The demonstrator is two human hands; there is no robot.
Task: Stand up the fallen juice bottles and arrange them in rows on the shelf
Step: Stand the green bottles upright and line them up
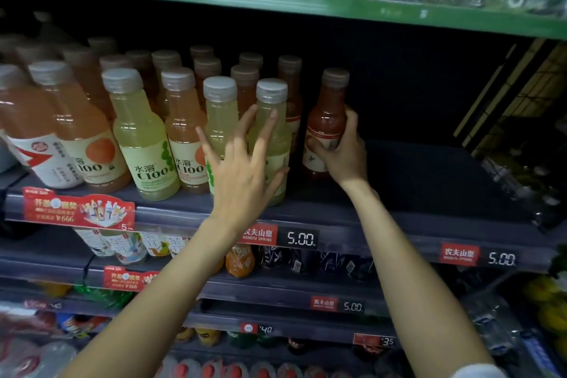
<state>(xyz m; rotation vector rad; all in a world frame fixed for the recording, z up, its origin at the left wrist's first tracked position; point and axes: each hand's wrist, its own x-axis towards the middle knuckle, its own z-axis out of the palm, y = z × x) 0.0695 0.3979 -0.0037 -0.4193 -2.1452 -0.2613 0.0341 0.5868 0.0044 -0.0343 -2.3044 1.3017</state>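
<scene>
I count three pale yellow-green bottles, three orange ones in the front row, one red bottle, two hands, and three black price tags reading 5.00.

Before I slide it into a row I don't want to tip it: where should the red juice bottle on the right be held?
Grip the red juice bottle round its wide labelled body, coming from its open right side as the right hand does. It stands upright, its neck is narrow, and the yellow-green bottle crowds its left.

Dim store aisle, green header banner above.
</scene>
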